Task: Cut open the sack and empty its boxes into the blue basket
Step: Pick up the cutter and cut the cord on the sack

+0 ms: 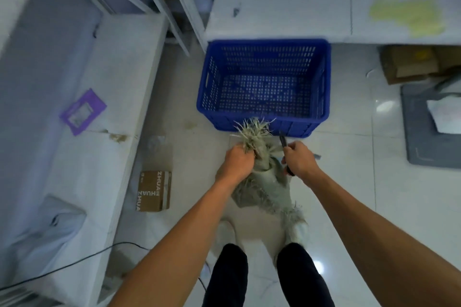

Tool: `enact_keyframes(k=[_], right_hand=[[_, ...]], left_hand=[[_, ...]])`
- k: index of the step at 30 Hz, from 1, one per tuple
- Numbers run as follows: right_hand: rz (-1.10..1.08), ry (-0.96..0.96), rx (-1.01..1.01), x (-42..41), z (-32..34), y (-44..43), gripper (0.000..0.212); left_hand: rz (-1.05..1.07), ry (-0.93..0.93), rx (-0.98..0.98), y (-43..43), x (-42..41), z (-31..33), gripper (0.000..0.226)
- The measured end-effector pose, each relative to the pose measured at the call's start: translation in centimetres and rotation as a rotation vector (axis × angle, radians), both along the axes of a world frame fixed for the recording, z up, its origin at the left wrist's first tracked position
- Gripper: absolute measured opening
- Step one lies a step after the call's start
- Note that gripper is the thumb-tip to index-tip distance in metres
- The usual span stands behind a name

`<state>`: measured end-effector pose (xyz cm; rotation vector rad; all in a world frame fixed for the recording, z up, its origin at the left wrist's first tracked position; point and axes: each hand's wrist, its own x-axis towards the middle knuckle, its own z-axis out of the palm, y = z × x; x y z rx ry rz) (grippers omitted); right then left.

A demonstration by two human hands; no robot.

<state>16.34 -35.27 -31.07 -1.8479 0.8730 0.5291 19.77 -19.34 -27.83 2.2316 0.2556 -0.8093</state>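
A grey-green woven sack (pixel 264 189) stands on the tiled floor between my feet, its tied neck ending in a frayed tuft (pixel 253 129). My left hand (pixel 238 161) grips the neck just below the tuft. My right hand (pixel 298 159) is closed around a dark-handled cutter (pixel 283 141), its tip pointing up beside the neck on the right. The blue basket (pixel 264 117), perforated and with nothing in it, sits on the floor just beyond the sack. The sack's contents are hidden.
A brown cardboard box (pixel 154 190) lies on the floor to the left by a white-covered bench (pixel 104 97) that carries a purple frame (pixel 83 111). A grey mat (pixel 429 127) and cardboard boxes (pixel 411 63) lie at right. A black cable (pixel 74 263) crosses the lower left.
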Motion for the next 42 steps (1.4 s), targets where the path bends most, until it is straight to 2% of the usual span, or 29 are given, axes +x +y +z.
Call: enact_keyframes(k=[2, 5, 8, 12, 16, 19, 25, 29, 32, 37, 39, 42], right_hand=[[0.022, 0.000, -0.041, -0.2, 3.5, 0.1, 0.019], [0.037, -0.038, 0.007, -0.6, 9.2, 0.3, 0.021], [-0.054, -0.036, 0.030, -1.3, 13.5, 0.1, 0.020], [-0.032, 0.016, 0.006, -1.5, 18.0, 0.3, 0.042], [0.011, 0.013, -0.023, 0.1, 21.2, 0.8, 0.063], [-0.052, 0.012, -0.022, 2.0, 23.0, 0.8, 0.075], [-0.187, -0.039, 0.106, 4.6, 26.6, 1.8, 0.044], [-0.290, -0.080, 0.142, 6.5, 27.4, 2.8, 0.038], [-0.381, -0.141, 0.210, 7.7, 27.6, 4.0, 0.021], [-0.539, -0.261, 0.313, 8.6, 29.0, 5.8, 0.027], [-0.566, -0.295, 0.350, 8.9, 29.3, 6.1, 0.025], [-0.534, -0.357, 0.310, 9.4, 29.9, 6.1, 0.021]], left_hand=[[-0.041, -0.021, -0.029, -0.5, -0.3, 4.5, 0.034], [-0.088, -0.064, -0.056, -0.7, -0.5, 10.3, 0.033], [-0.116, -0.102, -0.062, -0.5, -0.4, 15.9, 0.029], [-0.151, -0.175, -0.085, -0.2, -0.4, 21.9, 0.022], [-0.183, -0.213, -0.114, -0.3, 0.5, 25.9, 0.034], [-0.209, -0.257, -0.156, -0.1, 1.5, 27.7, 0.032], [-0.335, -0.321, -0.188, 0.7, 3.6, 30.0, 0.020], [-0.325, -0.324, -0.225, 2.4, 4.9, 30.8, 0.024], [-0.276, -0.319, -0.309, 4.1, 5.6, 31.3, 0.023], [-0.178, -0.196, -0.507, 6.5, 6.5, 32.2, 0.016], [-0.231, -0.147, -0.516, 7.9, 6.6, 31.9, 0.018], [-0.463, -0.028, -0.476, 10.4, 7.8, 31.9, 0.025]])
